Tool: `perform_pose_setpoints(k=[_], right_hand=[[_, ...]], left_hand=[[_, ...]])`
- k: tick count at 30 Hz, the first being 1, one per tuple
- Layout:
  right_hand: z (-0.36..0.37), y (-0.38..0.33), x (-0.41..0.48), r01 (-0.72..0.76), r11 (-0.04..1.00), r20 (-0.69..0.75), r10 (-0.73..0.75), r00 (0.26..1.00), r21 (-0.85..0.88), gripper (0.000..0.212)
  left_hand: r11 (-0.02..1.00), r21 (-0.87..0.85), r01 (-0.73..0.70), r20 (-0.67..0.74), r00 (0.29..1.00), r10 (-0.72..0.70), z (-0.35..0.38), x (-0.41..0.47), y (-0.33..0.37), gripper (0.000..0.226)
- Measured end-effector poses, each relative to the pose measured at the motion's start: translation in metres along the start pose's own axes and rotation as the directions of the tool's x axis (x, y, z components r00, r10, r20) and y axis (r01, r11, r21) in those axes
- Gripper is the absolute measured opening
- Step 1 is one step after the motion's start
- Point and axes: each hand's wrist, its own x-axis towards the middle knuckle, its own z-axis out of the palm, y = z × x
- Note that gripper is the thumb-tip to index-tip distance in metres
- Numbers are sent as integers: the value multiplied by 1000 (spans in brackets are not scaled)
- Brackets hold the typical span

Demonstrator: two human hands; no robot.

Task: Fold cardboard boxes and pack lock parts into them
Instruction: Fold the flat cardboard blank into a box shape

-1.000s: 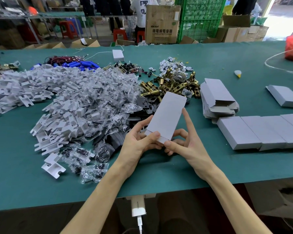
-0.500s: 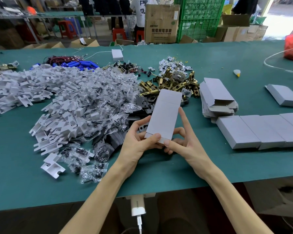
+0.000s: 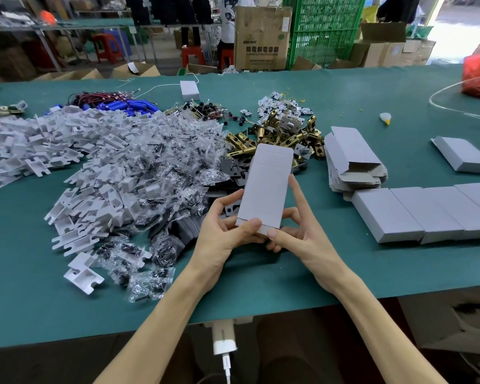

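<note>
1. Cardboard box (image 3: pixel 265 187) held tilted above the green table (image 3: pixel 261 286), far flap open, just in front of the brass latches (image 3: pixel 277 137).
2. Left hand (image 3: pixel 222 239) gripping the near left corner, thumb on top.
3. Right hand (image 3: pixel 302 234) pinching the near right corner, forefinger straight along the side.
4. Flat box stack (image 3: pixel 349 159) and folded boxes (image 3: pixel 427 214) lying to the right.

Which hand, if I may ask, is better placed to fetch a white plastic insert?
Probably the left hand: the white plastic inserts lie on its side, and the right hand grips the cardboard box.
</note>
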Motion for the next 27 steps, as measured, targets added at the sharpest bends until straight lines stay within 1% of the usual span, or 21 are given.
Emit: perform_pose_setpoints(k=[7,11,17,19,22,25,27], right_hand=[[0,0,0,0,1000,14,0,1000,2,99],[-1,1,-1,1,1000,-6,-1,1000,1,96],[0,1,-1,11,1000,-18,-11,1000,-21,85],[-1,2,-2,15,999,-18,-15,1000,-32,83],[0,2,-2,21,997,-13,-22,1000,-73,80],[2,1,-3,31,990,-6,-32,999,-136,73],[2,0,-3,25,989,-2,-26,1000,-143,65]], left_hand=[[1000,-6,-7,-2,1000,7,1,-1,1,68],[1000,12,-10,-8,1000,11,2,-1,1,68],[999,31,-38,-24,999,39,2,-2,0,73],[996,54,-67,-40,997,70,4,-2,-1,70],[992,69,-109,-42,993,112,6,-2,-2,59],[989,86,-119,-48,991,123,7,-2,-2,55],[989,87,-120,-61,990,125,8,-3,-3,55]])
